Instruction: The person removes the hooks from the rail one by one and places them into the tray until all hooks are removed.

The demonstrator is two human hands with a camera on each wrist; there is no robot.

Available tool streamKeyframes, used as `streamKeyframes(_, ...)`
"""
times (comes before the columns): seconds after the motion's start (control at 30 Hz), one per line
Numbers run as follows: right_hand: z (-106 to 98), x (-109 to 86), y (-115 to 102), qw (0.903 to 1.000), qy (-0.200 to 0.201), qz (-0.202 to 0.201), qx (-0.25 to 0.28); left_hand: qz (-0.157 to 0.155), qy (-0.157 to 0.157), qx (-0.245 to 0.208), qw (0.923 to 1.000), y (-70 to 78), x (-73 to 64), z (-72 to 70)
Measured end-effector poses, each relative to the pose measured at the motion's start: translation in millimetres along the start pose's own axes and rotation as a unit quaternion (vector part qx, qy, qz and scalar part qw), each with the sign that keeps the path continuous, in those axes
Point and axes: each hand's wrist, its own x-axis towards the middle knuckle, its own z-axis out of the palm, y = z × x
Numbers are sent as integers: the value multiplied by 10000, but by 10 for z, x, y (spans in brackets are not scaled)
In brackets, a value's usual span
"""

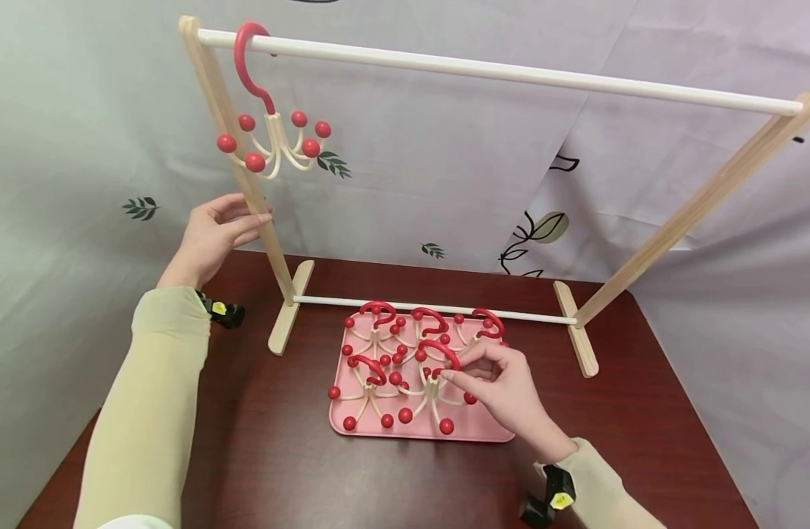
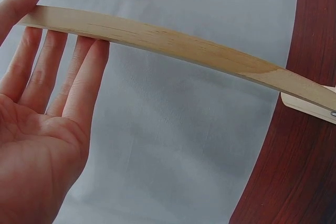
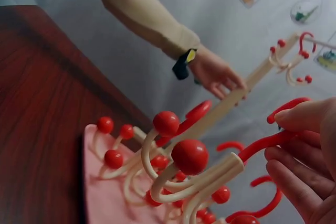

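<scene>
My left hand [image 1: 209,239] holds the left wooden post [image 2: 168,43] of a rack, the thumb on one side and the fingers on the other. Over the tray at the front, my right hand [image 1: 507,386] pinches the red hook of a multi-arm hanger [image 3: 212,174], whose cream arms end in red balls. Several similar hangers [image 1: 369,389] lie close together on the pink tray [image 1: 471,428]. From the left end of the rack's white top bar [image 1: 510,70], another hanger [image 1: 277,143] hangs by its red hook.
At the right, the rack's other post [image 1: 702,209] slants up from a wooden foot [image 1: 583,353]. A white lower bar [image 1: 543,317] runs just behind the tray. Everything stands on a dark red-brown table [image 1: 279,441], with patterned pale cloth [image 1: 405,162] behind.
</scene>
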Motion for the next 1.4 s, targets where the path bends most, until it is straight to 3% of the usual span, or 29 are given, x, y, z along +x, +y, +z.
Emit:
streamKeyframes(0.6, 77, -114, 366, 9983, -72, 569, 141, -58, 56, 122, 9999, 0, -5, 8)
streamKeyframes(1.0, 91, -120, 444, 9971, -110, 682, 311, -69, 47, 140, 9999, -2, -2, 4)
streamKeyframes(1.1, 63, -108, 407, 9979, -169, 551, 310, -76, 58, 144, 9999, -3, 0, 4)
streamKeyframes(1.23, -13, -55, 285, 9995, -192, 72, 247, -63, 51, 167, 9998, -8, 8, 4)
streamKeyframes(1.4, -109, 56, 49, 9993, 65, -368, 83, -58, 42, 111, 9999, -8, 5, 6)
